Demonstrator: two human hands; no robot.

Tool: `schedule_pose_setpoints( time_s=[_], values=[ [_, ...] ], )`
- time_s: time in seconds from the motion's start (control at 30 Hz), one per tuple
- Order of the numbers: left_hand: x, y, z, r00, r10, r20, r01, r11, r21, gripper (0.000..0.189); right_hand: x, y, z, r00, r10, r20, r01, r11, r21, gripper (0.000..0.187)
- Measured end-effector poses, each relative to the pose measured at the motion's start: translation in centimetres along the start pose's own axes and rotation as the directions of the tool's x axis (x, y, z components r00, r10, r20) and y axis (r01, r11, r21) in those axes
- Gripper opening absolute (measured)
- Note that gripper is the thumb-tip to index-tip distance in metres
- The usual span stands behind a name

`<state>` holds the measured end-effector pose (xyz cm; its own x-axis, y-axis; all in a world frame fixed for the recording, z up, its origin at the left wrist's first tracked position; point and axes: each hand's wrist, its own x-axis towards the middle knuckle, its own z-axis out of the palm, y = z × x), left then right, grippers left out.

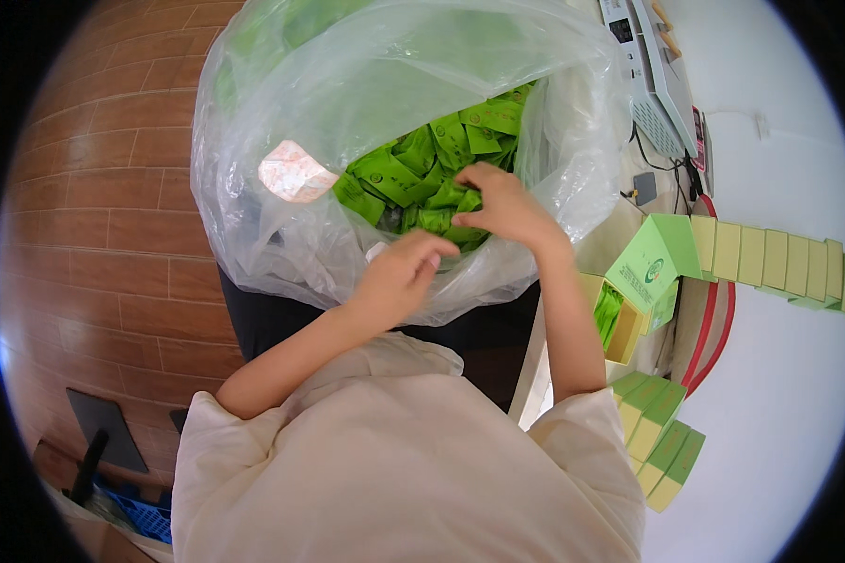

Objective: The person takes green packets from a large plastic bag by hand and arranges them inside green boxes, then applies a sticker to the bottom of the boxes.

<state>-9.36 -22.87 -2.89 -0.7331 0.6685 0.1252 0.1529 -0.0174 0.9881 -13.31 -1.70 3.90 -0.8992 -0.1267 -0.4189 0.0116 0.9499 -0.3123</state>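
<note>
A large clear plastic bag (310, 91) stands before me, its mouth spread around many small green packets (394, 176). My right hand (500, 204) reaches over the packets at the bag's right side, fingers curved and apart; whether a packet is between them I cannot tell. My left hand (401, 274) is at the bag's near rim, slightly blurred, its fingers partly bent towards the packets, and its grip is unclear. Right of my right forearm, an open green and yellow box (623, 334) holds several green packets on one side, its printed lid (651, 260) raised.
A long row of yellow-green boxes (767, 257) lies at the right, with more boxes (651, 415) stacked nearer me. A white machine (648, 77) with cables stands at the upper right. Brown floor tiles (141, 232) and a blue plastic crate (141, 514) are at the left.
</note>
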Motion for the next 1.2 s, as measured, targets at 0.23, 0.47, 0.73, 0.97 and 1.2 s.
schedule_pose_setpoints(
  time_s=[0.23,0.47,0.73,0.97,1.2],
  values=[
    [3.6,-1.0,-5.5,0.968,-0.125,-0.220,0.018,0.901,-0.434,0.054,-1.8,-4.1,-4.2,0.990,-0.110,-0.089,0.136,0.908,0.397,0.051],
    [7.3,0.5,-7.3,0.902,-0.305,0.304,0.403,0.847,-0.347,0.064,-0.6,-2.7,-2.6,0.936,-0.138,-0.323,0.276,0.859,0.432,0.041],
    [7.9,-2.0,-6.6,0.858,-0.486,-0.166,0.331,0.771,-0.544,0.039,-2.6,-1.9,1.2,0.739,0.565,-0.367,0.312,0.196,0.930,0.022],
    [8.2,0.3,-3.0,0.900,-0.355,-0.252,0.158,0.805,-0.571,0.070,-0.6,-4.7,6.6,0.907,0.401,0.128,0.198,-0.675,0.711,0.022],
    [6.1,0.4,-0.4,0.944,-0.152,-0.294,0.041,0.935,-0.352,0.081,-1.7,-7.5,7.7,0.830,0.500,0.248,0.034,-0.489,0.872,0.026]
  ],
)
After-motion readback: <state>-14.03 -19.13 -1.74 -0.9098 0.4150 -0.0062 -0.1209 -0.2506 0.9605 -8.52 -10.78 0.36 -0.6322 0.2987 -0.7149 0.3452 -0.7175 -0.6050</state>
